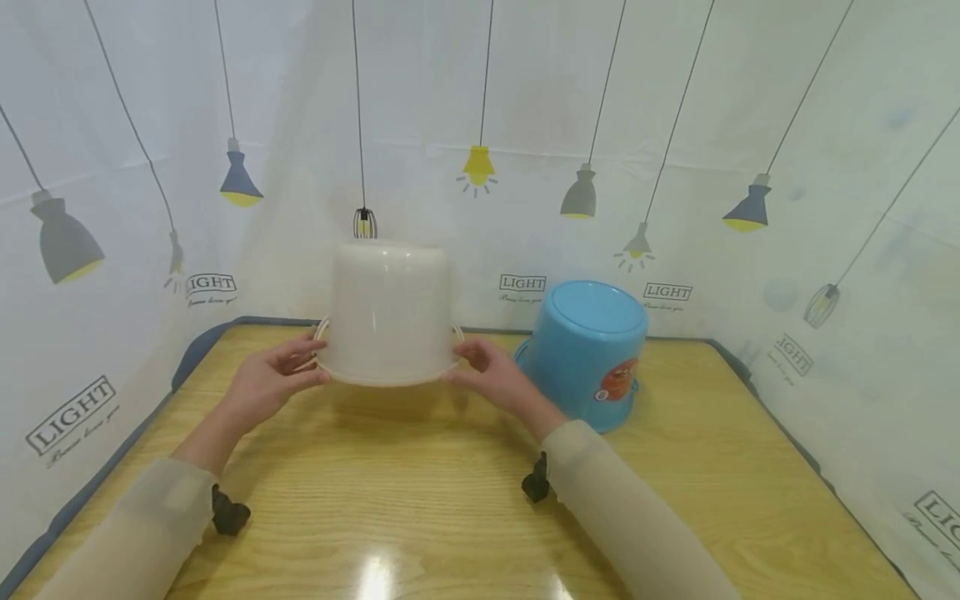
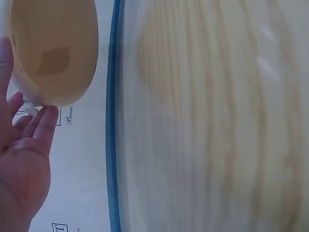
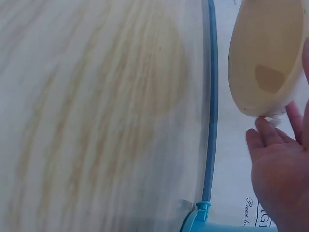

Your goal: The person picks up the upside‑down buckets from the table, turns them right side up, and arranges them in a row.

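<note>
Pale sheet [image 1: 420,100] all round the back and sides, printed with hanging lamps and "LIGHT" lettering, and a shiny wood-look table [image 1: 420,517] in front of it. Main thing is a whitish bucket [image 1: 391,312], upside down and up off the tabletop, open end facing down; both wrist views look into its mouth. It's right between the two hands: the left hand [image 1: 273,379] has fingers and thumb pinching the rim by the side handle, and the right hand [image 1: 498,375] pinches the matching spot opposite. So yeah, both grips are closed on it, down at the lower edge. Just past the right hand there's a blue bucket [image 1: 577,358], also bottom-up but on the table, with a red label [image 1: 617,381]. The right forearm passes in front of its lower left side, and that hand sits between the two buckets. Light sleeves [image 1: 127,533] on both arms.
</note>
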Demonstrator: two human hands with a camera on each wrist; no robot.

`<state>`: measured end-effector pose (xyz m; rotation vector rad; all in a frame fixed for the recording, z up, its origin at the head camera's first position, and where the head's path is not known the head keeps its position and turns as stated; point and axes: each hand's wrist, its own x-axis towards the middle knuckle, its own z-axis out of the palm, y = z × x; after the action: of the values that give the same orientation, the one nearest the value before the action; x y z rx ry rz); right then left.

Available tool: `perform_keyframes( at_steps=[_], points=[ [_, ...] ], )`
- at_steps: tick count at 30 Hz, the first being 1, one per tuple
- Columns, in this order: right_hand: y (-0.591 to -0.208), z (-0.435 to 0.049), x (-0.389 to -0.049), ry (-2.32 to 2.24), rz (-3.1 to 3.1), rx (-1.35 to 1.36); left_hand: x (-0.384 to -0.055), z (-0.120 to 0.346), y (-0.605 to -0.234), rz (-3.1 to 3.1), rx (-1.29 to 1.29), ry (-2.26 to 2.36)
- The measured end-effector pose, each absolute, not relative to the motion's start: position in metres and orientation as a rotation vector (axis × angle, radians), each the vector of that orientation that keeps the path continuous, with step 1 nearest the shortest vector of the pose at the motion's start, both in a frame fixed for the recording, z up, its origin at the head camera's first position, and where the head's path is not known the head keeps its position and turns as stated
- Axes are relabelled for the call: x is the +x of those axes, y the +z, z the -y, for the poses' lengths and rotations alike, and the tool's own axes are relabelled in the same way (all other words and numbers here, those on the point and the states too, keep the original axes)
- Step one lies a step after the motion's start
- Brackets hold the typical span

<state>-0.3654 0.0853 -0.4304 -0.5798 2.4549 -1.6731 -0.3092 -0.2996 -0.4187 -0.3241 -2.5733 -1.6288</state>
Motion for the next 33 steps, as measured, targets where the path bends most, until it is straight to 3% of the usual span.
perform_keyframes(
  at_steps=[7,14,27,33],
  points=[
    [-0.423,-0.089,-0.364,-1.967,-2.385,-0.532,-0.303,0.291,-0.413,2.464,-0.270,-1.567],
    [-0.411,-0.089,-0.364,-2.176,-2.300,-0.582,-0.300,0.283,-0.407,2.238,-0.375,-1.696],
    [-0.399,-0.088,-0.357,-2.088,-2.400,-0.646,-0.293,0.283,-0.394,2.227,-0.386,-1.414],
    [-0.392,-0.089,-0.355,-1.957,-2.527,-0.822,-0.294,0.287,-0.389,2.119,-0.546,-1.397]
  ],
)
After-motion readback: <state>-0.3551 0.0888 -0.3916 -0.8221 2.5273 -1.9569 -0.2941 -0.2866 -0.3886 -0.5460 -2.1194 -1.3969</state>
